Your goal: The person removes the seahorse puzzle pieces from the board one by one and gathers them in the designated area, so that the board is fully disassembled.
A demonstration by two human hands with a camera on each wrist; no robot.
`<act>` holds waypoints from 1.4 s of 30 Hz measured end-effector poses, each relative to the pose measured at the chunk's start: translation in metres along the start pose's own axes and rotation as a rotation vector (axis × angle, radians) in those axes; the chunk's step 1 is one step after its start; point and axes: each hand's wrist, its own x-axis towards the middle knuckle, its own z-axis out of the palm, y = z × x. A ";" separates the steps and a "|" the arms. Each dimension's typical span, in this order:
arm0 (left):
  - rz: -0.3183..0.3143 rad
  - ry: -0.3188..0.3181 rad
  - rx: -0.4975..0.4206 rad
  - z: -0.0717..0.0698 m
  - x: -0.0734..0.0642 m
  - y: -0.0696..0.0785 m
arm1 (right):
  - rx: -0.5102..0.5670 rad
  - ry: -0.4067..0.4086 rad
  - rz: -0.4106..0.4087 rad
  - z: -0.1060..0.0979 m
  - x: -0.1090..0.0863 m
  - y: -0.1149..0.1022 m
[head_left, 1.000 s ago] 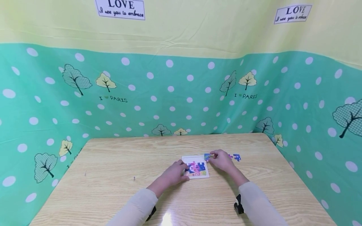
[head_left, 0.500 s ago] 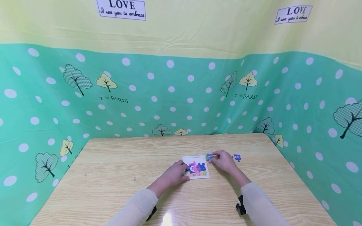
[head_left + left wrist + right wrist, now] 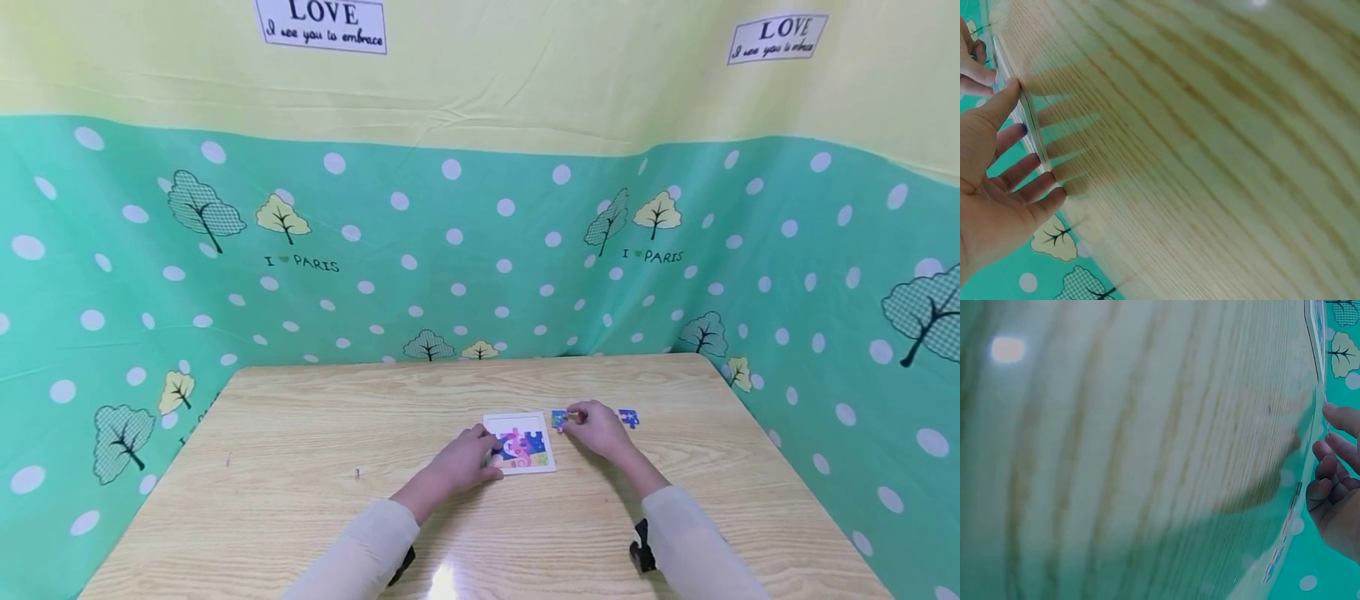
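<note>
In the head view, a white-framed jigsaw puzzle [image 3: 525,450] lies on the table, with a pink cartoon figure on dark blue partly assembled in it. Its upper strip shows white. My left hand [image 3: 459,462] rests against the left side of the frame, thumb by the near edge; the left wrist view shows its fingers [image 3: 1025,169] spread and nearly straight along the edge. Just right of the frame, my right hand [image 3: 597,427] pinches a blue and green puzzle piece [image 3: 558,418] between thumb and index finger. The right wrist view shows this pinch edge-on.
Another blue puzzle piece [image 3: 629,418] lies right of my right hand. A small dark mark or object [image 3: 357,473] is on the wooden table [image 3: 315,517] to the left. A green and yellow patterned cloth [image 3: 450,275] hangs behind and along the sides.
My right hand has slid slightly right with the blue and green puzzle piece, opening a small gap from the frame. A pink bit beside it is now covered. My left hand stays still.
</note>
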 end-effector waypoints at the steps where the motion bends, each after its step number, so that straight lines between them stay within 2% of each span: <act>1: -0.001 0.000 0.000 0.000 0.000 0.000 | -0.001 0.000 0.004 0.000 0.000 0.000; 11: -0.007 0.001 0.004 0.002 0.001 -0.001 | -0.016 0.007 0.002 -0.001 -0.003 0.003; 18: -0.016 -0.021 -0.003 0.001 0.000 -0.001 | -0.009 0.015 0.015 -0.002 -0.003 0.004; 42: -0.009 -0.006 0.009 0.002 0.000 -0.002 | -0.003 0.015 0.025 -0.011 -0.005 0.011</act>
